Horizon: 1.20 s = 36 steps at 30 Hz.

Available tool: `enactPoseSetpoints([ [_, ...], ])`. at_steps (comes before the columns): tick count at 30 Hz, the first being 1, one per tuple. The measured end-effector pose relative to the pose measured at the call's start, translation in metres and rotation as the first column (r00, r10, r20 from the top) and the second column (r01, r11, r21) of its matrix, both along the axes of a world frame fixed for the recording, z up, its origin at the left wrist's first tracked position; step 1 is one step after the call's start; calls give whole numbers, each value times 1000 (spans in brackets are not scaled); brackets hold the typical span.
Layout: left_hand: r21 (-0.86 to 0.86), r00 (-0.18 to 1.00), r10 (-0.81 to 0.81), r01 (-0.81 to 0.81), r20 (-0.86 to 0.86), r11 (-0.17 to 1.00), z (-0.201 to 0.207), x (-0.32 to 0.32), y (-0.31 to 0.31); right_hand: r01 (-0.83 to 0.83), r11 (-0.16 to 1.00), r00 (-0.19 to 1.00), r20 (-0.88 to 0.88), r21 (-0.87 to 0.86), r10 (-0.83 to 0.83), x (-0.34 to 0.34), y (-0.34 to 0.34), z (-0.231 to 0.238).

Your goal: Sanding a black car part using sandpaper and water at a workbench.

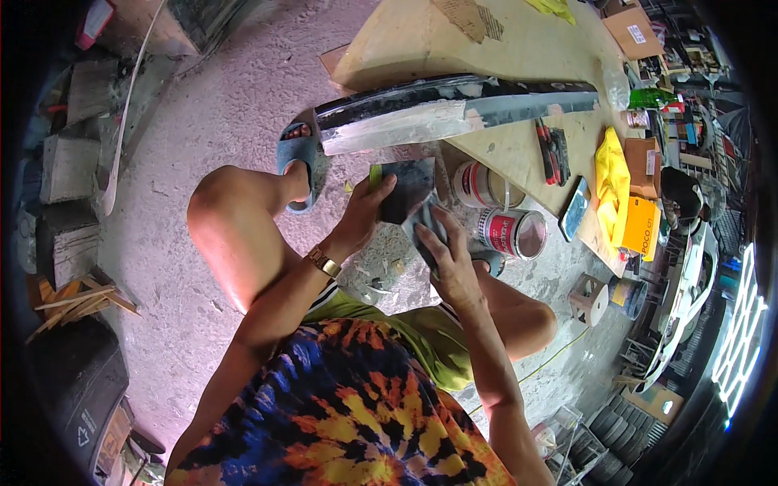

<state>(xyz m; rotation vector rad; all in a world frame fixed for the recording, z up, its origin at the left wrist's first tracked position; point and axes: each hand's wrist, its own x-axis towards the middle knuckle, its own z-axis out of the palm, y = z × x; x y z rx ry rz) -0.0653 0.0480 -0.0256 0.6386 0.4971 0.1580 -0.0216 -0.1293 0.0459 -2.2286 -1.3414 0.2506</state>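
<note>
My left hand (362, 212), with a gold watch at its wrist, grips a dark flat rectangular sheet (412, 180) that has a lime-green edge by the thumb. In my right hand (452, 257) is a grey flat piece (423, 220), its upper end touching or overlapping the sheet's lower right corner. Its exact kind cannot be made out. Just beyond both hands, a long black curved panel (405, 93) lies across the near end of a wooden board. Pale filler-like material (397, 125) coats the panel's near face, mostly at the left.
Two paint-type cans (486, 186) stand below the board (506, 154), right of my hands. On the board lie red-handled tools (552, 154), a phone (574, 209), a yellow cloth (609, 182) and a yellow box (641, 227). A small stool (589, 300) stands right; wood scraps (77, 301) lie left.
</note>
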Motion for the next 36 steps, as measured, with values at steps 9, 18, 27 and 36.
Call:
enactPoseSetpoints([
  [9,338,994,-67,36,82,941,-10,-5,6,37,962,997,81,-271,-16,30,-47,-41],
  [18,554,991,-89,128,-96,823,-13,-3,-2,99,958,974,222,-270,-38,19,-11,25],
  [27,547,991,-104,135,-87,826,-21,1,-3,166,960,963,248,-224,-109,15,-3,11],
  [36,390,994,-5,49,-113,920,-41,-4,2,108,976,988,128,-190,-84,1,1,10],
])
